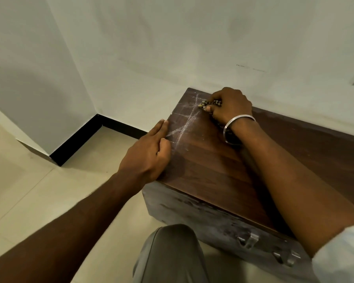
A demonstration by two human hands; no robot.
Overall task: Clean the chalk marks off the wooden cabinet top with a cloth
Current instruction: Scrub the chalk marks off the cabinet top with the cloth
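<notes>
The dark wooden cabinet top (208,160) runs along the wall. White chalk marks (185,124) cross its far left corner. My right hand (230,108) presses a small patterned cloth (205,104) onto the marks near the wall, fingers closed over it; only a bunched bit of cloth shows. A metal bangle circles that wrist. My left hand (149,154) rests on the cabinet's left edge, two fingers stretched forward and the others curled, holding nothing.
The white wall (172,48) stands directly behind the cabinet. A black skirting (78,139) lines the floor corner to the left. Metal handles (249,241) stick out of the cabinet front. My knee in grey trousers (172,254) is at the bottom.
</notes>
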